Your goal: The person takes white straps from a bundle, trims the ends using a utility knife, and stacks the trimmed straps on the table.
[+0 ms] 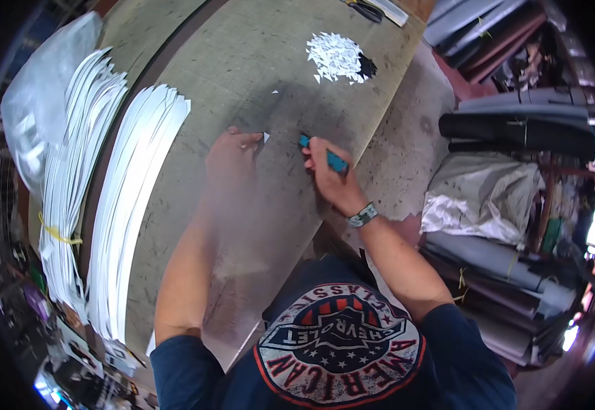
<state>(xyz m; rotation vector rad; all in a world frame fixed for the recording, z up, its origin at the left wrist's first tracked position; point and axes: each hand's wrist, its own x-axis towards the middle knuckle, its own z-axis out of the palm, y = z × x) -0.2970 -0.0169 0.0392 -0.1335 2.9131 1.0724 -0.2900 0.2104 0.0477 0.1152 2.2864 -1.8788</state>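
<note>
White chip (266,137): on or just above the table (232,61) (contact can't be told), at the fingertips of the L hand (232,149); fingers narrow, holding its edge. R hand (328,160), just to the R, apart from L: fingers wrapped round a teal tool (337,162), its front end toward the chip but not touching it; tip too small to read. R wrist w/ patterned band (362,214).

Beyond the hands: one loose chip (275,91) alone on the table; farther up, nr the R edge, a heap (333,55) of white chips w/ black bits (367,66) against its R side. At the far end, pliers (367,9) beside a pale bar (394,12).

L of the hands: long white strips (137,191), fanned lengthwise; next to them, a 2nd bundle (78,171) w/ yellow tie (58,234), plus a translucent bag (48,102) at its upper end.

Foreground: dark printed T-shirt (342,335). R of the table: floor (407,130), then stacked rolls (516,133), mostly grey & black, w/ a grey sheet (478,198) among them.
</note>
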